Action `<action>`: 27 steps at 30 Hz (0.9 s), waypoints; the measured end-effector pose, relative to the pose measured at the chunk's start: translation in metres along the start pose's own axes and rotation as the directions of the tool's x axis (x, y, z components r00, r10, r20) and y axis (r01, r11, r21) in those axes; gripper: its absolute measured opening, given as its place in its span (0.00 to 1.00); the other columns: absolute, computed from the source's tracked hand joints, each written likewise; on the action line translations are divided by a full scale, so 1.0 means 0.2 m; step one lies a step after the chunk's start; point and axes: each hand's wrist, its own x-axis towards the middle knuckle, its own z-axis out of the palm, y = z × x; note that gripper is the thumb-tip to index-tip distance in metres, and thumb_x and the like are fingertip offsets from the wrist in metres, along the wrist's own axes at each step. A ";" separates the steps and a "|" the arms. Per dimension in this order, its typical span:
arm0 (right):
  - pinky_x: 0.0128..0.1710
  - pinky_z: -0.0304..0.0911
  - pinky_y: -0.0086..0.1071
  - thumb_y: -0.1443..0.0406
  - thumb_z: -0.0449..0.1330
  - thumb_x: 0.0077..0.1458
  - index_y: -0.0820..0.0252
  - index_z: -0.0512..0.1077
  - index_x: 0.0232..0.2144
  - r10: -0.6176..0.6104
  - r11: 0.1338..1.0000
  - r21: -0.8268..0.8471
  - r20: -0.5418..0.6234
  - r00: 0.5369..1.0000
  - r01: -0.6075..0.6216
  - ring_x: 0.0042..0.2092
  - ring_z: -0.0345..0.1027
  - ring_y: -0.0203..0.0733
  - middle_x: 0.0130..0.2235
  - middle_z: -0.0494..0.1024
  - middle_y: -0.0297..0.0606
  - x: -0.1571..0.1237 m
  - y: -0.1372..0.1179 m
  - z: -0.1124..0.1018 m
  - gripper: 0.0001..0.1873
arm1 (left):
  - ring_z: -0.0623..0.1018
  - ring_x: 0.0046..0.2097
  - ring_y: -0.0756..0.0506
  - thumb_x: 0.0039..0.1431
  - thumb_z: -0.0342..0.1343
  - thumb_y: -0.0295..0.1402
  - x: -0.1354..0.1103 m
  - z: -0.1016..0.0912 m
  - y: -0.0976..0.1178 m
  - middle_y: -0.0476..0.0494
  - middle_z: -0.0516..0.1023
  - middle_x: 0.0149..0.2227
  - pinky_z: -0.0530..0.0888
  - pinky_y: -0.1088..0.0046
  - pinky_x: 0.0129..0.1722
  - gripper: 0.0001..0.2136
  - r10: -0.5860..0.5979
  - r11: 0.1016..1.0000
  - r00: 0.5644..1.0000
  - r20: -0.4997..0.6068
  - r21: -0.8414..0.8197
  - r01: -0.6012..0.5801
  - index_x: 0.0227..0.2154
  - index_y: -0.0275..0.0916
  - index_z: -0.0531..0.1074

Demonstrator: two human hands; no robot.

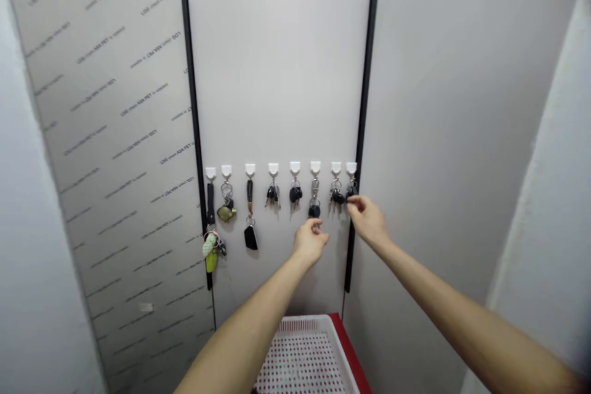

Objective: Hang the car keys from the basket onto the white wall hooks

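Note:
A row of several white adhesive hooks (281, 168) runs across a pale grey panel (277, 74), with a key bunch on each. My right hand (367, 220) reaches the far-right hook, its fingertips pinched on a dark key bunch (351, 192). My left hand (310, 242) hangs just below a key set with a round black fob (314, 210), its fingers loosely curled and holding nothing. Further left hang a black leather strap with green fobs (210, 246) and a black key fob (250, 237).
A white perforated basket (300, 363) with a red edge sits low, below my hands. Black vertical strips (196, 135) flank the panel. To the left stands a grey panel with printed film (111, 135), and a plain grey wall (438, 135) lies to the right.

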 end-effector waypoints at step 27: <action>0.26 0.58 0.28 0.63 0.51 0.39 0.65 0.67 0.29 -0.132 0.849 0.517 0.404 0.905 -0.107 0.25 0.61 0.33 0.22 0.69 0.34 -0.42 -0.65 0.48 0.13 | 0.66 0.26 0.55 0.39 0.50 0.28 -0.19 -0.89 -0.11 0.48 0.65 0.27 0.63 0.79 0.27 0.16 0.075 0.997 0.889 -0.451 0.030 -0.069 0.36 0.35 0.61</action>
